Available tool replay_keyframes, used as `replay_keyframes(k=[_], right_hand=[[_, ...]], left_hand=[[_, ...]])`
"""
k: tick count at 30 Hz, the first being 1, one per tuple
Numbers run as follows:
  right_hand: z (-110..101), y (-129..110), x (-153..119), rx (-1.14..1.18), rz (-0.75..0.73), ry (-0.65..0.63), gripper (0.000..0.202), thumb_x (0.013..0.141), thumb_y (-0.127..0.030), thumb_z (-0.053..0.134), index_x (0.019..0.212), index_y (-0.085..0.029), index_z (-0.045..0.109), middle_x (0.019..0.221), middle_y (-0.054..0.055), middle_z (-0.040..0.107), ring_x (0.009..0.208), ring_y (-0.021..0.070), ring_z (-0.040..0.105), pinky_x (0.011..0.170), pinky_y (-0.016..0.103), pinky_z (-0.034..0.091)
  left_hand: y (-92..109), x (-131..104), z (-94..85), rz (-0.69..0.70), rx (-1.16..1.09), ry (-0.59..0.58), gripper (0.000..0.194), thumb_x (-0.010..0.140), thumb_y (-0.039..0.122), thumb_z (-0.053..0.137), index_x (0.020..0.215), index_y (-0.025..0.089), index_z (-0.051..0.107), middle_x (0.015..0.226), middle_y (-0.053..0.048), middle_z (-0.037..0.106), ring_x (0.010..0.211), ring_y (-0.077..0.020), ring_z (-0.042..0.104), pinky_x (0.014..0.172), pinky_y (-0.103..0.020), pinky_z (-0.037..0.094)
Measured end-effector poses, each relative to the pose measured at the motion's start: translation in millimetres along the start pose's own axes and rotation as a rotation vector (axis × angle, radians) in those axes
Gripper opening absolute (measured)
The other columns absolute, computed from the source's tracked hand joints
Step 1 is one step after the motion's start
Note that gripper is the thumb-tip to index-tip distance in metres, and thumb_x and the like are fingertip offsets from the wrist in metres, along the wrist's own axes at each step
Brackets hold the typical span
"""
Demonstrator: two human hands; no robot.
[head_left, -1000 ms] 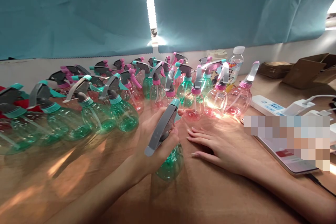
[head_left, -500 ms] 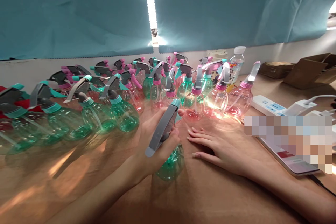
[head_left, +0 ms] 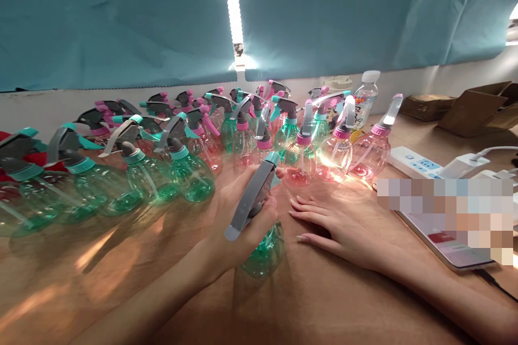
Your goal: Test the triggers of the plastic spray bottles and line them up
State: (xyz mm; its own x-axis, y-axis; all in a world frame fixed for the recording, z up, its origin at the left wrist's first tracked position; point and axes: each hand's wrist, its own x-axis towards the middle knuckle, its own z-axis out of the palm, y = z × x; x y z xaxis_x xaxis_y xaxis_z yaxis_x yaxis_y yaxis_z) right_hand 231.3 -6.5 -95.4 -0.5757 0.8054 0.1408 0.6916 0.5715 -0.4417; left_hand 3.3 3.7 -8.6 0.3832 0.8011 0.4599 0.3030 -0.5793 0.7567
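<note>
My left hand (head_left: 230,221) is wrapped round the neck of a green spray bottle (head_left: 265,256), which stands upright on the wooden table (head_left: 315,302). Its grey trigger head with a turquoise nozzle (head_left: 271,158) shows above my fingers. Flat on the table to the right lies my right hand (head_left: 332,226), fingers spread, holding nothing, apart from the bottle. Behind my hands stand several pink spray bottles, the nearest (head_left: 299,167) just beyond my right fingertips. A row of green spray bottles (head_left: 192,175) stands to the left.
At the right are a white power strip (head_left: 416,163) with plugs and a phone (head_left: 449,245) with a cable, its screen partly pixelated. Cardboard boxes (head_left: 473,113) sit at the back right, a clear capped bottle (head_left: 366,99) left of them. A blue-green cloth (head_left: 121,21) hangs behind.
</note>
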Motion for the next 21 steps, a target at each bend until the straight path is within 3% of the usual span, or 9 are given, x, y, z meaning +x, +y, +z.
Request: replay_keyframes(k=[9, 17, 21], right_hand=[[-2.2, -2.1, 0.9, -0.015, 0.003, -0.005, 0.051, 0.094, -0.045, 0.053, 0.137, -0.018, 0.053, 0.147, 0.008, 0.046, 0.137, 0.0268, 0.04, 0.113, 0.046, 0.036], [1.2, 2.1, -0.4, 0.031, -0.004, 0.01, 0.053, 0.094, -0.048, 0.052, 0.139, -0.02, 0.051, 0.148, 0.008, 0.045, 0.138, 0.0266, 0.039, 0.113, 0.047, 0.035], [0.6, 1.6, -0.3, 0.026, -0.006, 0.009, 0.052, 0.095, -0.048, 0.051, 0.139, -0.02, 0.051, 0.147, 0.008, 0.046, 0.138, 0.0275, 0.039, 0.113, 0.049, 0.034]], left_hand=[[1.3, -0.5, 0.9, -0.038, 0.003, 0.003, 0.015, 0.082, 0.021, 0.05, 0.094, 0.021, 0.06, 0.066, 0.004, 0.042, 0.055, -0.0126, 0.04, 0.059, -0.028, 0.046], [-1.2, -1.2, 3.0, -0.033, 0.068, 0.051, 0.025, 0.081, 0.019, 0.049, 0.101, 0.021, 0.063, 0.081, -0.002, 0.061, 0.073, -0.0173, 0.062, 0.074, -0.035, 0.055], [3.2, -3.0, 4.4, -0.066, 0.065, 0.062, 0.027, 0.079, 0.02, 0.05, 0.103, 0.021, 0.064, 0.077, -0.001, 0.06, 0.071, -0.0177, 0.063, 0.075, -0.037, 0.056]])
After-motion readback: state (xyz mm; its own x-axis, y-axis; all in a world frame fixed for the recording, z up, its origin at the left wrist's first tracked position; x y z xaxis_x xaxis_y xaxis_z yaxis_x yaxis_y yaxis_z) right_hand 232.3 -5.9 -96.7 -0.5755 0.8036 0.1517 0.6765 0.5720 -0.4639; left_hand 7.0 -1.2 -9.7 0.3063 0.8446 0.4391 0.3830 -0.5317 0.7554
